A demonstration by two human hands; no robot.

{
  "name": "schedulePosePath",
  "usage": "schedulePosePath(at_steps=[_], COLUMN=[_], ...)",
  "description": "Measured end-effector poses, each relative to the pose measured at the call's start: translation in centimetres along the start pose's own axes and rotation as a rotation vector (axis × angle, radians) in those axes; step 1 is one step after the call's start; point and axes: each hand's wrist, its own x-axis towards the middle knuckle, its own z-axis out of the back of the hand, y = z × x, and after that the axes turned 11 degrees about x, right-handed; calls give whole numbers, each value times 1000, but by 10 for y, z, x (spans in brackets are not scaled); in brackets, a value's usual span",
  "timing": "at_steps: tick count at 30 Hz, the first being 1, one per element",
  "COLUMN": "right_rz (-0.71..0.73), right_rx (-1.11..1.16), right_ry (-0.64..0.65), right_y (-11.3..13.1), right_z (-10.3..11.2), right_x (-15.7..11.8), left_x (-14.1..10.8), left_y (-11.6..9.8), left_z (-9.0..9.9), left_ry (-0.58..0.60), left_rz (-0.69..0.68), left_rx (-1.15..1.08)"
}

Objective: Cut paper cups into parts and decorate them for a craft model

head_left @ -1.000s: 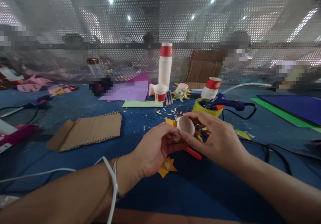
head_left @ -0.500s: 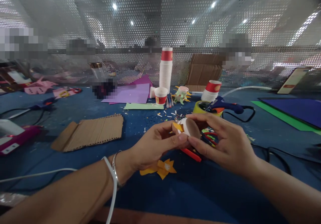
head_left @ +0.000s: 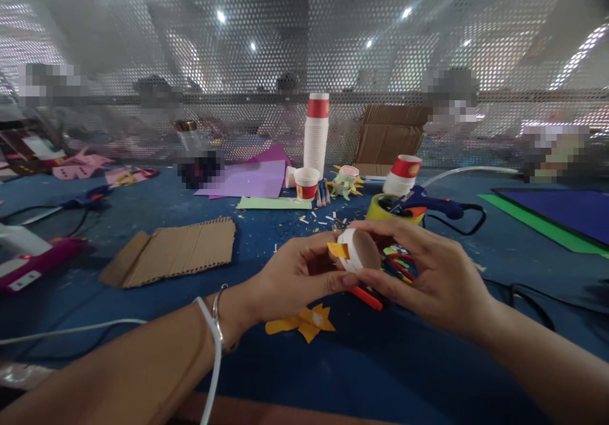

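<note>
A white paper cup [head_left: 362, 251] lies on its side in the air between both hands, its round end turned toward me and to the right. An orange paper piece [head_left: 339, 250] sticks out from its left side. My left hand [head_left: 297, 273] holds the cup's lower left, thumb along the bottom edge. My right hand [head_left: 428, 269] grips its right side, with fingers over the top and thumb below. Under my left hand, orange paper cutouts [head_left: 314, 321] rest on the blue table. Behind the cup are red-handled scissors [head_left: 368, 298], partly hidden.
Corrugated cardboard [head_left: 183, 252] lies at the left. A yellow tape roll [head_left: 380, 207] and a blue glue gun [head_left: 435, 203] stand behind my right hand. Farther back are a tall cup stack [head_left: 316, 139], purple paper [head_left: 250, 177] and a cup [head_left: 307, 184].
The cup has turned slightly in my hands, and more of its white side and the orange piece shows. Both hands keep hold of it. The view has shifted a little.
</note>
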Motion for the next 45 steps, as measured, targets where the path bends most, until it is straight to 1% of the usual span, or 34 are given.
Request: schedulePosePath(at_steps=[4,7,12,14,17,20,22,25,27,32,37,39,43,45], right_rz=[10,25,25,22,17,10,23,37,35,48,90,111,118,122], right_rx=[-21,-37,-57,-57,-56,-71,-79,-96,-107,-130,-151,-141,-116,-95], right_ry=[13,19,27,35,51,62,71,99,119,132,122,114,93,83], right_y=[-1,-2,-3,-5,-7,-6,-5,-3,-4,-5,-2,-1,-1,0], right_z=[0,-1,-1,-1,-2,-2,-2,-2,-1,-3,-9,-11,-12,-12], right_x=[0,-1,-1,-2,-3,-3,-2,-1,0,-1,-3,-2,0,0], left_x=[0,1,2,2,2,0,-2,-3,-3,-3,-4,-3,-3,-3], left_y=[-1,-3,-4,-4,-3,-2,-3,-4,-5,-4,0,1,1,-1], left_z=[-2,-2,-1,-1,-1,0,-1,-5,-10,-18,-21,-20,-16,-16], left_ry=[-2,-24,-66,-79,-58,-21,-49,-125,-178,-251,-315,-339,-363,-361], left_rz=[14,22,-39,-35,49,146,193,272,301,282,268,255,174,140], left_rx=[-36,-13,36,39,23,-55,-123,-230,-266,-225,-164,-104,82,115])
